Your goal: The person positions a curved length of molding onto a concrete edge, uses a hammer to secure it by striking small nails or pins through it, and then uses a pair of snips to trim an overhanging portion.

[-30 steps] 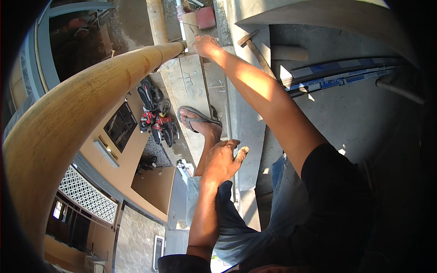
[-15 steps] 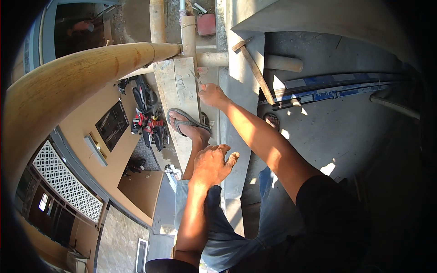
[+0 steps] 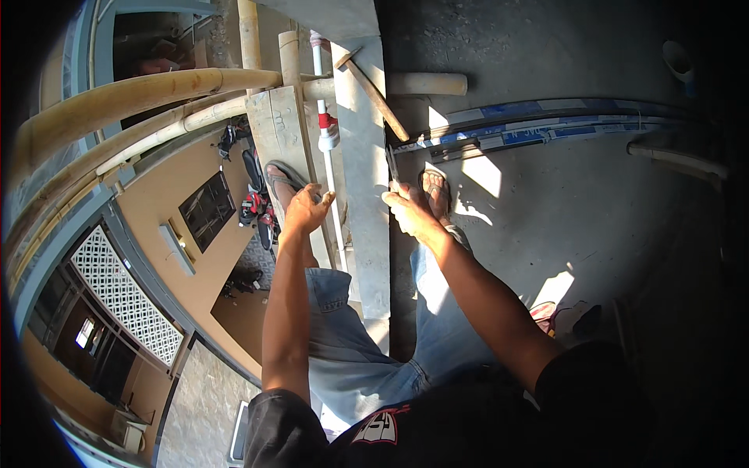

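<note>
My right hand (image 3: 416, 210) is closed around a slim, narrow-bladed tool (image 3: 392, 164), its tip pointing away from me along the right side of the grey concrete ledge (image 3: 363, 234). The tool's exact kind is too small to make out. Left of the ledge, my left hand (image 3: 307, 209) hovers with nothing in it, thumb and fingers apart. Below it runs a thin white pipe (image 3: 331, 168) with a red band. My left foot, in a sandal (image 3: 285, 178), stands on a wooden plank (image 3: 277, 125) with grey smears. A wooden-handled hammer (image 3: 376, 97) lies across the ledge's far part.
Bamboo poles (image 3: 179, 82) cross at the left and far side. Long blue-and-white strips (image 3: 538, 125) lie on the grey floor (image 3: 530, 203) at right, where my right foot (image 3: 435, 191) stands. Far down at left are a tan house wall (image 3: 156, 203) and parked motorbikes (image 3: 251, 207).
My right hand has carried the tool from the plank rightward over the ledge to its right side. My left hand has moved forward and left. The whole view has shifted right.
</note>
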The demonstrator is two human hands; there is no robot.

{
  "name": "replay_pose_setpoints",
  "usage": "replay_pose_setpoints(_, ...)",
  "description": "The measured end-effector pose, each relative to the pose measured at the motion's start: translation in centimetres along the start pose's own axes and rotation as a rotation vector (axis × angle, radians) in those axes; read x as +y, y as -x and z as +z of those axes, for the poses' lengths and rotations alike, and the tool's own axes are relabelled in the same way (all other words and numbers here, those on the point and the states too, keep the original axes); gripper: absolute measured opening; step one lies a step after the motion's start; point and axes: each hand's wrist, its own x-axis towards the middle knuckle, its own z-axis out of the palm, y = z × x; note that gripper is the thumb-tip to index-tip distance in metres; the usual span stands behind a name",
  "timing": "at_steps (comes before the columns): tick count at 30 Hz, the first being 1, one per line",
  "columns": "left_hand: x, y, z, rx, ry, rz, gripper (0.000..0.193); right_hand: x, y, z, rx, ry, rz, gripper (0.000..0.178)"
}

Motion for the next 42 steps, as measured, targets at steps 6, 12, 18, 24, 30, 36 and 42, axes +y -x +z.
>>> replay_pose_setpoints(6,-2.2,-1.9,0.7,-0.010,-0.308,-0.029,0.055,4.7,2.7,-2.5,-0.107,-0.252,0.198,0.038)
replay_pose_setpoints(12,-0.6,-8.5,6.9,-0.125,-0.745,0.074,0.055,4.4,1.8,-2.7,0.162,-0.511,-0.144,0.029)
replay_pose_setpoints(18,-8.7,-19.2,11.5,0.015,-1.186,0.267,0.046,2.1,0.7,-5.3,0.072,-0.534,-0.303,0.024)
replay_pose_setpoints(24,-11.9,-29.3,12.2,-0.071,-1.512,0.411,0.054,0.8,0.7,-9.0,-0.011,-0.709,-0.262,0.047)
replay_pose_setpoints(30,-10.6,-32.5,15.1,-0.096,-1.759,0.271,0.069,-0.4,0.0,-11.7,0.048,-0.801,-0.150,0.045)
replay_pose_setpoints(36,-13.5,-33.1,13.3,-0.139,-1.582,0.198,0.068,-0.1,-0.4,-12.1,0.118,-0.755,-0.324,0.063)
replay_pose_setpoints(42,-12.8,-30.6,11.2,-0.139,-1.572,0.352,0.057,-0.6,-0.9,-12.5,0.099,-0.758,-0.308,0.064)
